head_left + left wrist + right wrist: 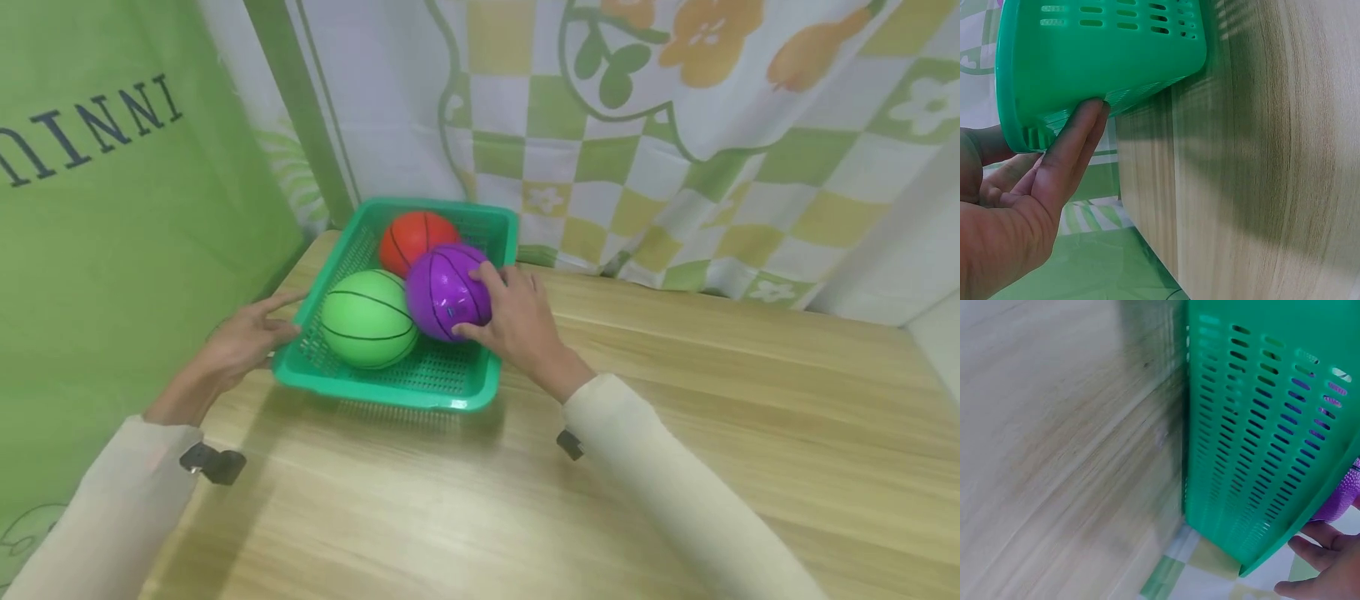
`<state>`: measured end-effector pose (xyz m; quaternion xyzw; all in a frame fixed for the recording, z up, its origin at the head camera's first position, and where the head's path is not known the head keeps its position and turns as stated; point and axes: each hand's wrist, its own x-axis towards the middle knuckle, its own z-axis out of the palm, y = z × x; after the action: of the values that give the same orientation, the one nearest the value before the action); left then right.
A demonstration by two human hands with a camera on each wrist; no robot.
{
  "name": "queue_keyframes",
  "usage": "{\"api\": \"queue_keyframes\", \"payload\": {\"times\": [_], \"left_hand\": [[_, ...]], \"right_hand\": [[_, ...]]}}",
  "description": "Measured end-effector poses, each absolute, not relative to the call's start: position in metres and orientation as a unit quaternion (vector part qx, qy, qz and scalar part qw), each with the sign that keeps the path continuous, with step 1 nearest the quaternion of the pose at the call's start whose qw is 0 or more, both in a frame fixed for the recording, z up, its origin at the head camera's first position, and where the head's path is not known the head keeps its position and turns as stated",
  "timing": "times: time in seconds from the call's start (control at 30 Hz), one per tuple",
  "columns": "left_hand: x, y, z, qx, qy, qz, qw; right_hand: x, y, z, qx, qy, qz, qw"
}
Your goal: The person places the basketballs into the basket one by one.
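Observation:
A green plastic basket (390, 397) on the wooden table holds three balls with black basketball lines. The red ball (412, 237) lies at the back, the light green ball (367, 321) at the front left. On the right, the purple ball (442, 292) overlaps the red one in the head view. My right hand (517, 321) grips this purple ball from its right side, thumb low and fingers over the top. At the basket's left side, my left hand (243, 342) pinches the rim; in the left wrist view its long fingers (1075, 140) press the outer wall.
The wooden table (720, 433) extends to the right and in front. Behind it hangs a checkered, flowered curtain (600, 167). A green cloth (112, 275) with lettering hangs at the left. Small dark devices sit at both wrists.

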<state>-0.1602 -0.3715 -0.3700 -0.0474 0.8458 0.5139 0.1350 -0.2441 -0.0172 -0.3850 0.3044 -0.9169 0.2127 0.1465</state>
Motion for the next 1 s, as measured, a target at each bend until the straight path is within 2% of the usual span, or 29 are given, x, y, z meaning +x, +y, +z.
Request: {"api": "queue_keyframes", "payload": {"times": [0.13,0.47,0.8,1.0], "left_hand": [[-0.16,-0.37,-0.368,-0.047,0.846,0.515,0.133],[-0.159,-0.373,-0.369,-0.042,0.839,0.525,0.136],[-0.16,-0.369,-0.367,-0.038,0.838,0.527,0.137],[-0.159,-0.369,-0.363,-0.02,0.876,0.465,0.124]], "right_hand": [[-0.243,-0.014,-0.387,0.313,-0.922,0.167,0.153],[-0.242,-0.01,-0.373,0.318,-0.936,0.119,0.095],[-0.245,0.001,-0.373,0.327,-0.911,0.211,0.138],[-0.241,0.011,-0.369,0.324,-0.908,0.231,0.13]]}}
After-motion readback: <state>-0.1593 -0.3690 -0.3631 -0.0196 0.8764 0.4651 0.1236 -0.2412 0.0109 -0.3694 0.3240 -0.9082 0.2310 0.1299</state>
